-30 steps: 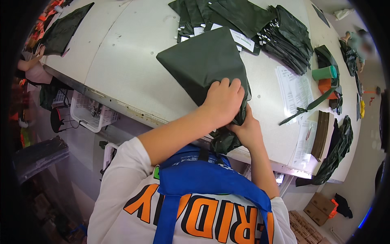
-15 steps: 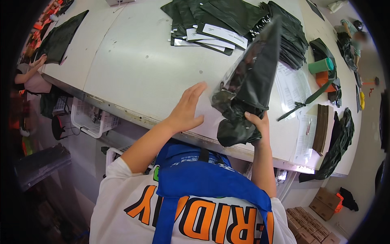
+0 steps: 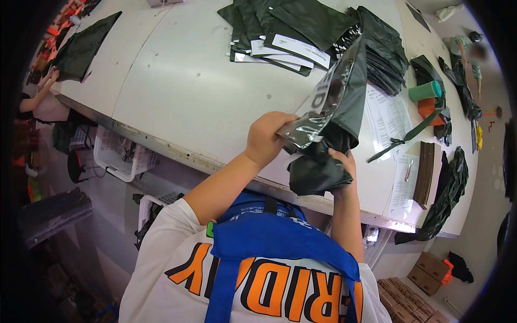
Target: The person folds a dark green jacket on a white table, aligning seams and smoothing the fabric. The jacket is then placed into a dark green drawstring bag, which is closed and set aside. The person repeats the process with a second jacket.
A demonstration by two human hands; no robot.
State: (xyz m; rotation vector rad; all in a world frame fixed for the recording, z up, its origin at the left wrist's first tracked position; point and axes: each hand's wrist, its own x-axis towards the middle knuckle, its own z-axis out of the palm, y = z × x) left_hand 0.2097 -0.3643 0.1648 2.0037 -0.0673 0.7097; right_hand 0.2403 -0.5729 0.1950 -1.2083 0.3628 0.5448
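A plastic bag (image 3: pixel 347 102), black on one side and clear and glossy on the other, is held up over the near edge of the table. My left hand (image 3: pixel 266 137) is closed on the clear side's edge at the bag's mouth. A crumpled black bundle (image 3: pixel 318 176) sits at that mouth, partly inside it; what it is made of I cannot tell for sure. My right hand (image 3: pixel 343 173) grips the bundle at the bag's lower right, its fingers partly hidden behind it.
Flat black bags with white labels (image 3: pixel 299 48) lie at the far side of the white table (image 3: pixel 188 107), beside a stack of black bags (image 3: pixel 382 51). To the right are printed sheets (image 3: pixel 385 116), a green cup (image 3: pixel 425 91) and brown cardboard (image 3: pixel 425 177). Other people work at far left and right.
My left hand has moved from open beside the bag to closed on its clear edge. The bag's mouth has been pulled wider and its clear side turned left.
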